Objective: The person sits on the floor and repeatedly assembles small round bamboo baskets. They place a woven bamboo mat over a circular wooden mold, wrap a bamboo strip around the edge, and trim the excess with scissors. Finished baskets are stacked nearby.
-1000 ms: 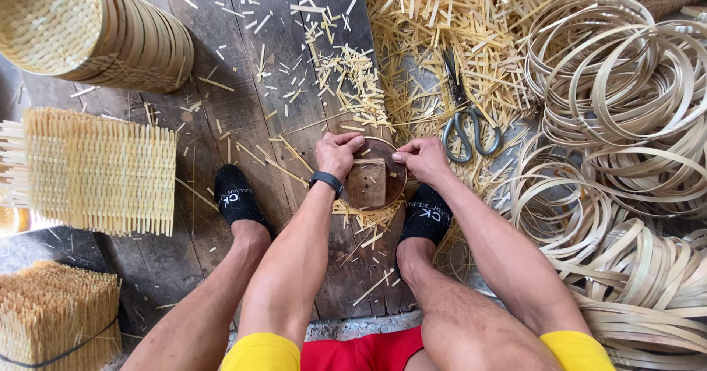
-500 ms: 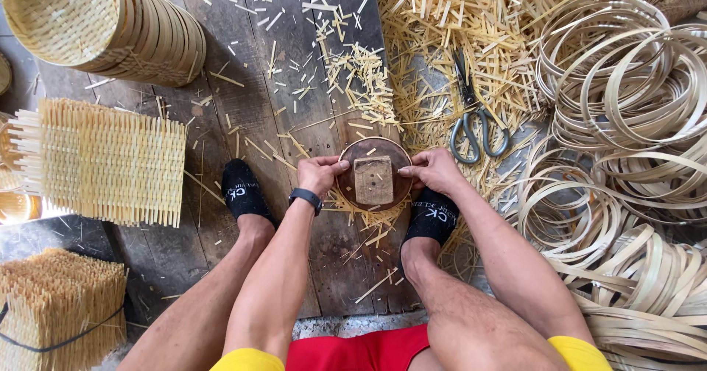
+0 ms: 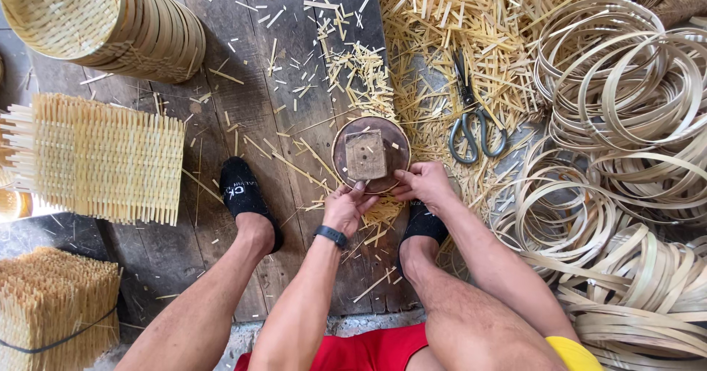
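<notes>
Holding the round wooden disc (image 3: 370, 154) at frame centre, both hands pinch its lower edge: left hand (image 3: 345, 207) w/ thumb on the rim, right hand (image 3: 425, 183) fingers closed on the rim beside it. A square wooden block (image 3: 366, 154) sits on top of the disc. Scissors (image 3: 473, 121) lie just right, on bamboo offcuts. Bamboo hoops (image 3: 626, 99) at right, woven mat (image 3: 103, 157) at left, stacked baskets (image 3: 110, 21) upper left, all on the plank floor (image 3: 250, 106).

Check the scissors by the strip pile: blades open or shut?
Shut, as far as shows. The scissors lie flat on the bamboo offcuts, blades together as one dark line and the two handle loops close side by side, clear of both hands.
</notes>
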Demonstrator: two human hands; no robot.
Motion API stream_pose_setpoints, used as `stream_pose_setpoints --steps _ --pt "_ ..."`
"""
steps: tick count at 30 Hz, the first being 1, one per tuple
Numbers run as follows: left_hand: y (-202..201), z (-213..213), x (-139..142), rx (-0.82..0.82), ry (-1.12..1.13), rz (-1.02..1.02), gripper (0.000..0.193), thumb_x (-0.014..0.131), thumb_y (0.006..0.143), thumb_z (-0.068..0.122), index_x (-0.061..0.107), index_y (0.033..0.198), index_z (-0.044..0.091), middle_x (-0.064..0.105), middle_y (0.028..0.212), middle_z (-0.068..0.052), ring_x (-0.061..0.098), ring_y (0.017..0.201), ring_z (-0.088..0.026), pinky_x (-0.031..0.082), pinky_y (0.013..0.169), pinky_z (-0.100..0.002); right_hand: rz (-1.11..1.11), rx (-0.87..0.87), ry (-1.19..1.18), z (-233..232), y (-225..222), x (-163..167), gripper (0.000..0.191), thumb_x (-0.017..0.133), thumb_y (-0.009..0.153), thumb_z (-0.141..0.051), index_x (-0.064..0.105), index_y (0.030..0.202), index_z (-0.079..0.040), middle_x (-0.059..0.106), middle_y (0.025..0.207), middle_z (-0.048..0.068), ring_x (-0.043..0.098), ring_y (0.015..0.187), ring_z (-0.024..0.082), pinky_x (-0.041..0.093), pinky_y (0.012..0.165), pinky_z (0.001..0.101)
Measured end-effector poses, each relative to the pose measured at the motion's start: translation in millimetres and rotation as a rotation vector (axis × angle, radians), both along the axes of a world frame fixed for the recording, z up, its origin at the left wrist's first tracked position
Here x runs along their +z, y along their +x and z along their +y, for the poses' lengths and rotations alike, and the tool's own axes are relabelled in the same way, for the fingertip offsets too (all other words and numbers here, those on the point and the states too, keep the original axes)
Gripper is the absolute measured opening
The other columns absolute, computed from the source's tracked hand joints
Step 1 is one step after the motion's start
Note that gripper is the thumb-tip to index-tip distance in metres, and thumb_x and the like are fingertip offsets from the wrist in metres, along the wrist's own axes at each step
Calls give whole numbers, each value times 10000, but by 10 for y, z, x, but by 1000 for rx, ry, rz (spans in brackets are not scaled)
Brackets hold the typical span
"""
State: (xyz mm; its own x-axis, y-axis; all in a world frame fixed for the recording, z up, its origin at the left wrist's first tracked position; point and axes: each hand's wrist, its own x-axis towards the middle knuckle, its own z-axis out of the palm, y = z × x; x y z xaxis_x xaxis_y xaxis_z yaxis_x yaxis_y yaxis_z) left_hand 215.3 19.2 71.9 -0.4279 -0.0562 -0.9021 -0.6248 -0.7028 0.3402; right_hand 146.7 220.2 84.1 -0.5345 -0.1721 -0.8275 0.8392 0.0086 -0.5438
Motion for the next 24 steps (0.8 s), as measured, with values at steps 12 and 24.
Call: stream_pose_setpoints --steps 12,24 --pt "-120 -286 240 -372 -615 318 270 664 941 42 715 1205 21 775 1063 -142 735 898 -230 638 806 -357 54 -57 -84 35 -62 332 579 692 898 -406 644 1245 56 731 1112 209 732 1039 305 672 748 442" --pt "-721 -65 1164 -759 -894 649 419 605 1016 371 680 1295 67 752 982 -154 748 890 -216 578 803 -341 468 135 342 -455 69 699 888 917 645 -392 501 1286 61 683 1139 157 696 1017 209 577 872 329"
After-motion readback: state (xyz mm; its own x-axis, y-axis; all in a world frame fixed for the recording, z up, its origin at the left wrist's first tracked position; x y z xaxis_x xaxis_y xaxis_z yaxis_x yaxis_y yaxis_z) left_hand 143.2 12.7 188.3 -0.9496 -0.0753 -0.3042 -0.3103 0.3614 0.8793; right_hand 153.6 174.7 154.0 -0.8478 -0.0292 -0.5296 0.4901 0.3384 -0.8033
